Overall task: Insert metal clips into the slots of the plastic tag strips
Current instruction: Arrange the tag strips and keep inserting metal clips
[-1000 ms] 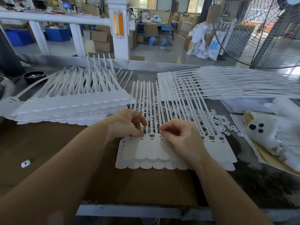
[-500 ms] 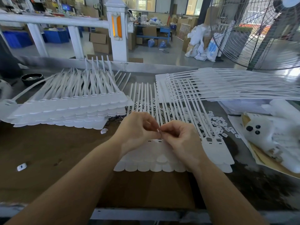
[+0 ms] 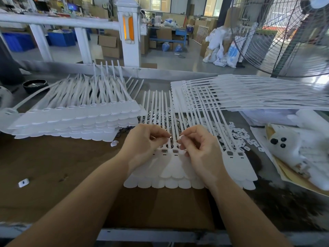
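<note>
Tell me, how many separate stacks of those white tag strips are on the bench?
3: a finished-looking stack at far left, the stack being worked on under both hands, and a fanned stack at upper right. More may lie hidden beneath.

Beyond the brown worktable (image 3: 53, 166) lies a grey concrete floor (image 3: 169, 59), with a white railing (image 3: 58, 22) at eleven o'clock, cardboard boxes (image 3: 108, 45) at twelve, bright windows (image 3: 178, 4) behind, and a wire-caged fan (image 3: 284, 38) at two.

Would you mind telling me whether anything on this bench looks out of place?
Yes: a small white plastic piece lies alone on the brown cardboard, far left of the tag strips, and another stray bit sits nearer the stacks.
</note>
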Demonstrator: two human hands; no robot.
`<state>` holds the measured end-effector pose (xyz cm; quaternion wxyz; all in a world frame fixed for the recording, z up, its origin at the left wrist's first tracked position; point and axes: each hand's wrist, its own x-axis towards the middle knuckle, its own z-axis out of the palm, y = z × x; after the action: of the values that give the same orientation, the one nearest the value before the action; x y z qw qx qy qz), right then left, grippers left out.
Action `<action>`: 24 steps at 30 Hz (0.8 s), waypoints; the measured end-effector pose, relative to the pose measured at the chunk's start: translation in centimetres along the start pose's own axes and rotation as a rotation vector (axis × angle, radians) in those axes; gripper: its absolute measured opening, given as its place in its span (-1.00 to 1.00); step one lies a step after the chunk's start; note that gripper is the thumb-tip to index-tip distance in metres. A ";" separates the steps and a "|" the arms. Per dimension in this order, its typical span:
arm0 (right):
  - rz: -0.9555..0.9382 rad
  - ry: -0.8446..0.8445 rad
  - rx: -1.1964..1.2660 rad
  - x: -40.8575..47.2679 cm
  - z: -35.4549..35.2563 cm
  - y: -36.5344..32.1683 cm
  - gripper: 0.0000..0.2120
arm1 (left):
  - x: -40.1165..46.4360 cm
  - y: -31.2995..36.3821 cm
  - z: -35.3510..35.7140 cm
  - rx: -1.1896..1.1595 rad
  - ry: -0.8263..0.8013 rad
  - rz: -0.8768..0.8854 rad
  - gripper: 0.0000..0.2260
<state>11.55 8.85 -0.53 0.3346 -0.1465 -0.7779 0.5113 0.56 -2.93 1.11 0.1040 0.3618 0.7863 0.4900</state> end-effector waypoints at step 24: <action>0.039 0.020 -0.084 -0.1 -0.3 -0.3 -0.89 | -0.1 0.3 -1.2 0.120 -0.149 0.006 -0.79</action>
<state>11.81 8.86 -0.24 0.3261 -0.1806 -0.7922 0.4832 0.10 -3.75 1.95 0.1389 0.4052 0.8033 0.4138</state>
